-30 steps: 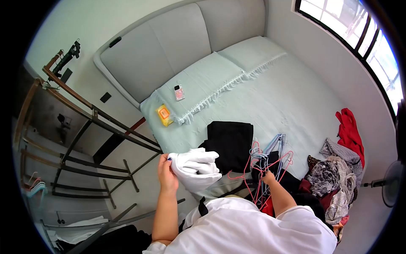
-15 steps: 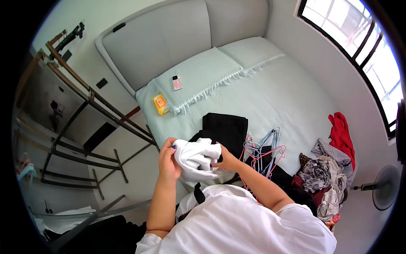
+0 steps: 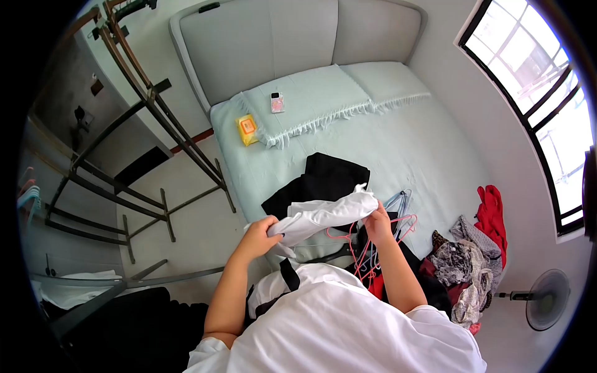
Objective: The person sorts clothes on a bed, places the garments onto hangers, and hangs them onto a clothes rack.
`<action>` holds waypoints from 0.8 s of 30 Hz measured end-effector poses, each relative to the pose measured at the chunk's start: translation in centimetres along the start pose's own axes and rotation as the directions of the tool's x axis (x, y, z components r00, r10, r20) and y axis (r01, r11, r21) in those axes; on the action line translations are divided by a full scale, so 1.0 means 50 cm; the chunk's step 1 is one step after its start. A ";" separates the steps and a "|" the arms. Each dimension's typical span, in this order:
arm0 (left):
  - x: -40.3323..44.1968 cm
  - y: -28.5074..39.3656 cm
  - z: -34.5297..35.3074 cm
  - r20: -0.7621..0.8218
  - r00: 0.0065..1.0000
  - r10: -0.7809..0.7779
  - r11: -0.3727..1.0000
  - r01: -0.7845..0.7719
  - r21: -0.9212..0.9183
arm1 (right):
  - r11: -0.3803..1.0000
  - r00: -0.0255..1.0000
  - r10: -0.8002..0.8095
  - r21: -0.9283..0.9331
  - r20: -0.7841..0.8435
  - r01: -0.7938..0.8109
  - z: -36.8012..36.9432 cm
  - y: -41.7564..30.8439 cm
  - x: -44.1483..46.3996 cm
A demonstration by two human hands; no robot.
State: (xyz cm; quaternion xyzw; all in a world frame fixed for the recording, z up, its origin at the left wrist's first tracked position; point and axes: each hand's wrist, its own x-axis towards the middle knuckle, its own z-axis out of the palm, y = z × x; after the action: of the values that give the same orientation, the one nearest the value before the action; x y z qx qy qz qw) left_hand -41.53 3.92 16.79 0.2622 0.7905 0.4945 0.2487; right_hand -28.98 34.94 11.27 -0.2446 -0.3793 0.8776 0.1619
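Note:
A white garment (image 3: 323, 215) is stretched sideways between my two hands, above the near edge of the bed. My left hand (image 3: 260, 239) is closed on its left end, and my right hand (image 3: 378, 224) grips the right end. Just beyond it lies a folded black garment (image 3: 323, 177) on the bed. Pink and blue hangers (image 3: 405, 219) lie in a tangle beside and beneath my right hand, partly hidden by it.
The bed (image 3: 423, 149) holds a phone (image 3: 277, 102), a yellow packet (image 3: 247, 130), a pile of clothes (image 3: 463, 267) and a red garment (image 3: 490, 214). Metal racks (image 3: 149, 112) stand at left. A fan (image 3: 547, 299) is at right.
My right hand has left the hangers and taken hold of the white garment, which has gone from bunched up to stretched out sideways. The view has shifted.

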 end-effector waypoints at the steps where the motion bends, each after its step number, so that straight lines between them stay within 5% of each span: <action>1: -0.005 -0.027 0.012 0.068 0.997 0.019 0.997 -0.024 0.074 | 0.999 1.000 -0.030 0.025 -0.009 0.030 -0.003 0.002 -0.005; 3: -0.015 -0.080 0.043 0.107 0.994 0.037 0.997 -0.044 0.058 | 0.991 1.000 0.007 0.134 -0.025 -0.003 0.002 0.009 -0.025; 5: -0.029 -0.104 0.074 0.266 0.957 -0.119 0.991 0.097 0.093 | 0.970 0.998 0.043 0.240 -0.036 -0.034 0.026 0.011 -0.051; 8: -0.049 -0.146 0.133 0.370 0.917 -0.145 0.942 0.243 -0.233 | 0.865 0.983 0.171 0.467 0.069 -0.183 0.029 0.032 -0.088; 10: -0.054 -0.153 0.150 0.440 0.882 -0.169 0.814 0.377 -0.442 | 0.885 0.980 0.185 0.420 0.079 -0.201 0.063 0.030 -0.124; 11: -0.054 -0.147 0.156 0.445 0.880 -0.165 0.809 0.379 -0.450 | 0.875 0.973 0.213 0.426 0.092 -0.232 0.078 0.026 -0.141; 12: -0.054 -0.137 0.163 0.292 0.933 -0.210 0.814 0.333 -0.477 | 0.898 0.959 0.270 0.382 -0.085 -0.219 0.128 0.009 -0.167; 13: -0.053 -0.127 0.169 0.132 0.959 -0.252 0.820 0.284 -0.497 | 0.842 0.942 0.245 0.432 0.231 -0.325 0.109 0.015 -0.173; 16: -0.066 -0.058 0.137 -0.101 0.992 0.076 0.978 -0.093 -0.184 | 0.877 0.877 0.243 0.292 0.415 -0.381 0.120 0.000 -0.209; 17: -0.059 -0.068 0.142 -0.105 0.992 0.067 0.975 -0.088 -0.202 | 0.908 0.877 0.226 0.234 0.425 -0.348 0.113 0.004 -0.214; 19: -0.056 -0.069 0.137 0.226 0.925 0.306 0.933 -0.244 -0.265 | 0.922 0.898 0.216 0.222 0.383 -0.317 0.113 0.007 -0.226; 21: -0.080 -0.050 0.146 0.216 0.939 0.269 0.954 -0.227 -0.198 | 0.919 0.882 0.237 0.201 0.407 -0.340 0.101 0.018 -0.233; 24: -0.097 -0.033 0.153 0.331 0.940 0.086 0.869 0.092 -0.487 | 0.925 0.854 0.289 0.106 0.432 -0.366 0.107 0.035 -0.244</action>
State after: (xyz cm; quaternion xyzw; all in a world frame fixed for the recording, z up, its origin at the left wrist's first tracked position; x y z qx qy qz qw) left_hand -33.22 5.07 12.98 0.2699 0.5823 0.6269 0.4416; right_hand -22.00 24.90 16.89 -0.1007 -0.2746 0.9549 -0.0514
